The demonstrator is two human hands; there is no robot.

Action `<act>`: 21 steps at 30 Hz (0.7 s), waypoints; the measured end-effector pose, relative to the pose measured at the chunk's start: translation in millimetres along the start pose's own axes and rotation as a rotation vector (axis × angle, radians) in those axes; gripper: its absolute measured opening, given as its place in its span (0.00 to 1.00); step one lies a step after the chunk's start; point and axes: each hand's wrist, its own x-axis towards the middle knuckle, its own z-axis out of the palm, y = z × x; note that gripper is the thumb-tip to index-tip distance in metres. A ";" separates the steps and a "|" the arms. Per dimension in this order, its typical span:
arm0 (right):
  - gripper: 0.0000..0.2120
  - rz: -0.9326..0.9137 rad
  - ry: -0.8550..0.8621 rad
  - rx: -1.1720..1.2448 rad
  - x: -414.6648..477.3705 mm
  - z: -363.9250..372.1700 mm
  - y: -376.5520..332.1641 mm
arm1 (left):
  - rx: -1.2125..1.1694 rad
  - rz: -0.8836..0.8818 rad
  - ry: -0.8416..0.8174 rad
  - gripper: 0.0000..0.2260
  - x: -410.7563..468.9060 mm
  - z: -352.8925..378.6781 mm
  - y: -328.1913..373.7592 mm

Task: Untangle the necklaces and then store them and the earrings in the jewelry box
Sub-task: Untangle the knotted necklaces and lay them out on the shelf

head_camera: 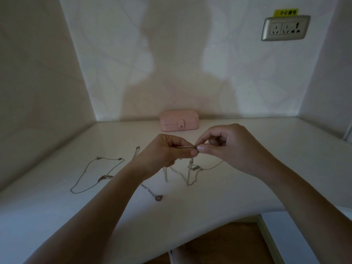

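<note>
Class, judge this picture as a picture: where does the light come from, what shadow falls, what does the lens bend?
Head view: dim, lit from behind the person; their shadow falls on the back wall above the jewelry box; the wide lens bows the table edge and wall corners.

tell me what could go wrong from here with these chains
The left hand and right hand pinch one beaded chain; pulling apart could tighten the tangle hanging below. The left forearm passes over the heart pendant chain and might snag and drag it.
</note>
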 end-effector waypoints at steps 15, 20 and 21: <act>0.05 0.024 0.050 0.029 -3.0 16.0 15.2 | 0.334 0.052 0.055 0.01 1.3 -8.8 -1.2; 0.07 0.073 -0.005 0.165 -3.6 20.3 14.1 | 0.368 0.059 0.051 0.09 -0.9 -14.0 3.1; 0.07 0.082 -0.014 0.195 -3.7 21.2 13.9 | 0.368 0.051 0.043 0.10 -1.1 -15.3 3.5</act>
